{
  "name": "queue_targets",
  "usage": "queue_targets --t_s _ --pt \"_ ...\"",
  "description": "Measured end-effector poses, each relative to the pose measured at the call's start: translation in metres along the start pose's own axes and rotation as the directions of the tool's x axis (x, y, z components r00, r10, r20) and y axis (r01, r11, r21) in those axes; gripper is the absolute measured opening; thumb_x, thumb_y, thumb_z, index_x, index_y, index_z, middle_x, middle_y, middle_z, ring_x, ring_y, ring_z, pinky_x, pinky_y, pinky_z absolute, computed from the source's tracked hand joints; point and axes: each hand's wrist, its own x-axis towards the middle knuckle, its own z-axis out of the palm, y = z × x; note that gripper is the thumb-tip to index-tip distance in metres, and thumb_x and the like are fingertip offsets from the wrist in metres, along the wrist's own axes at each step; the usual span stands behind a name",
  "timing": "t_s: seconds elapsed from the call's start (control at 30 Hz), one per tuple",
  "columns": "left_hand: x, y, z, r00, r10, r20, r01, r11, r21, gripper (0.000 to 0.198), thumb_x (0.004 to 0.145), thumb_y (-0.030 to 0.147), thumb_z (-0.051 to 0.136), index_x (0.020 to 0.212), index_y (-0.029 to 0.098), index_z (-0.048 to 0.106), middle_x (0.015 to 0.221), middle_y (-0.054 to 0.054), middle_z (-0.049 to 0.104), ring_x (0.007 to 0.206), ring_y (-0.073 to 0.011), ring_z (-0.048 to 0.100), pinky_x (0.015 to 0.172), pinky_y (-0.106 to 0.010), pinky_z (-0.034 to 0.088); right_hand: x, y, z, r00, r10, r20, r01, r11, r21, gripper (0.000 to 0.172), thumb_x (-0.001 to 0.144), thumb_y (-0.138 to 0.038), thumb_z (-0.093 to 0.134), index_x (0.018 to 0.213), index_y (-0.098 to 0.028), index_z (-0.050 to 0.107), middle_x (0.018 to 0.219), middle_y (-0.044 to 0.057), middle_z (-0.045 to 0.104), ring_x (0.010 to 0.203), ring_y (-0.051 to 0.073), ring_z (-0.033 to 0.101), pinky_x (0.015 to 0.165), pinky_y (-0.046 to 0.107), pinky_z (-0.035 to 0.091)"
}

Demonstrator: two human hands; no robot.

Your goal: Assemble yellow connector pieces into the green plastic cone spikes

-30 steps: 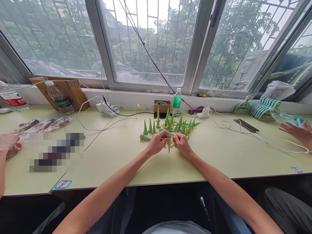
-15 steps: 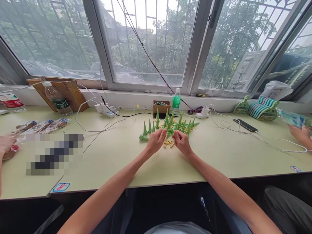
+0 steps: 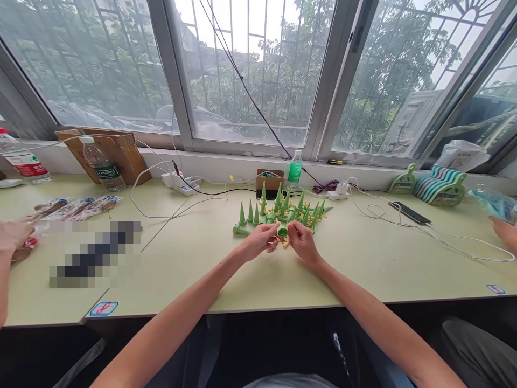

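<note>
My left hand (image 3: 258,243) and my right hand (image 3: 301,242) meet over the pale green table (image 3: 250,269), fingers pinched on one green cone (image 3: 282,232) whose round open end faces me. A small yellow piece (image 3: 286,244) shows just below it between my fingers. Behind my hands stands a cluster of green cones (image 3: 283,207), several upright, one lying on its side (image 3: 240,230) at the left, with small yellow pieces scattered among them.
A small cardboard box (image 3: 269,179), a green bottle (image 3: 295,166), a power strip (image 3: 180,183) and cables lie by the window. A phone (image 3: 409,212) lies at right. Other people's hands show at the far left (image 3: 14,237) and far right (image 3: 504,230).
The cone pointed tip-down between my hands a second ago; it is now turned with its open end toward me. My hands stayed in about the same place.
</note>
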Motion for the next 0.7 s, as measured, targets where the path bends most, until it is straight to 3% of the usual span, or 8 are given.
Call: queue_targets --t_s 0.13,0.27,0.37,0.47,0.53,0.6,0.7 --pt "-0.0013 -0.0007 -0.0023 0.995 0.096 -0.016 -0.093 0.985 0.142 0.043 0.078 0.054 0.064 0.069 0.015 0.049 0.053 0.005 0.042 0.046 -0.0060 0.040 0.045 -0.021 0.032 -0.0002 -0.0010 0.0000 0.999 0.040 0.016 -0.040 0.999 -0.003 0.040 0.094 -0.046 0.043 0.064 -0.020 0.036 0.053 -0.006 0.034 0.045 0.008 0.033 0.042 0.022 0.028" --pt "-0.0016 -0.0017 -0.0035 0.974 0.225 -0.009 -0.197 0.872 0.447 0.041 0.084 0.052 0.057 0.066 0.016 0.049 0.051 0.004 0.042 0.045 -0.0071 0.041 0.046 -0.022 0.033 -0.0002 -0.0046 -0.0011 0.993 0.095 0.066 -0.096 0.995 0.015 0.042 0.094 -0.047 0.042 0.062 -0.020 0.035 0.049 -0.006 0.035 0.043 0.008 0.031 0.041 0.022 0.027" --pt "-0.0002 -0.0038 -0.0043 0.912 0.410 0.000 -0.306 0.683 0.663 0.040 0.085 0.046 0.058 0.062 0.015 0.049 0.058 0.003 0.041 0.050 -0.0074 0.038 0.047 -0.022 0.032 0.0005 -0.0065 -0.0022 0.986 0.133 0.101 -0.138 0.989 0.044 0.043 0.093 -0.047 0.043 0.060 -0.020 0.035 0.047 -0.006 0.033 0.041 0.007 0.029 0.040 0.022 0.025" --pt "0.0007 -0.0052 -0.0048 0.837 0.528 0.145 -0.414 0.435 0.800 0.036 0.091 0.039 0.051 0.065 0.014 0.056 0.069 -0.001 0.049 0.060 -0.0098 0.041 0.055 -0.023 0.036 0.0021 -0.0062 -0.0022 0.980 0.155 0.122 -0.167 0.982 0.092 0.044 0.091 -0.046 0.045 0.058 -0.020 0.033 0.045 -0.007 0.032 0.038 0.006 0.029 0.039 0.022 0.024" --pt "0.0009 -0.0055 -0.0047 0.805 0.557 0.204 -0.450 0.349 0.822 0.034 0.094 0.036 0.046 0.073 0.015 0.061 0.074 -0.003 0.053 0.063 -0.0107 0.044 0.059 -0.024 0.038 0.0034 -0.0053 -0.0013 0.981 0.162 0.110 -0.175 0.977 0.120 0.043 0.090 -0.045 0.045 0.058 -0.021 0.033 0.045 -0.007 0.031 0.038 0.006 0.028 0.038 0.021 0.024" --pt "0.0013 -0.0057 -0.0042 0.788 0.586 0.189 -0.448 0.336 0.828 0.031 0.095 0.036 0.045 0.084 0.016 0.066 0.082 -0.005 0.058 0.066 -0.0111 0.048 0.061 -0.024 0.040 0.0046 -0.0044 0.0001 0.984 0.162 0.080 -0.172 0.976 0.133 0.041 0.091 -0.045 0.045 0.059 -0.020 0.034 0.045 -0.007 0.032 0.038 0.006 0.028 0.038 0.021 0.024" --pt "0.0028 -0.0058 -0.0030 0.792 0.605 0.081 -0.381 0.386 0.840 0.027 0.093 0.038 0.049 0.099 0.019 0.068 0.094 -0.006 0.059 0.065 -0.0098 0.050 0.060 -0.023 0.042 0.0056 -0.0031 0.0018 0.989 0.149 0.026 -0.151 0.982 0.116 0.040 0.092 -0.046 0.045 0.062 -0.020 0.038 0.046 -0.007 0.036 0.039 0.006 0.030 0.039 0.021 0.025"
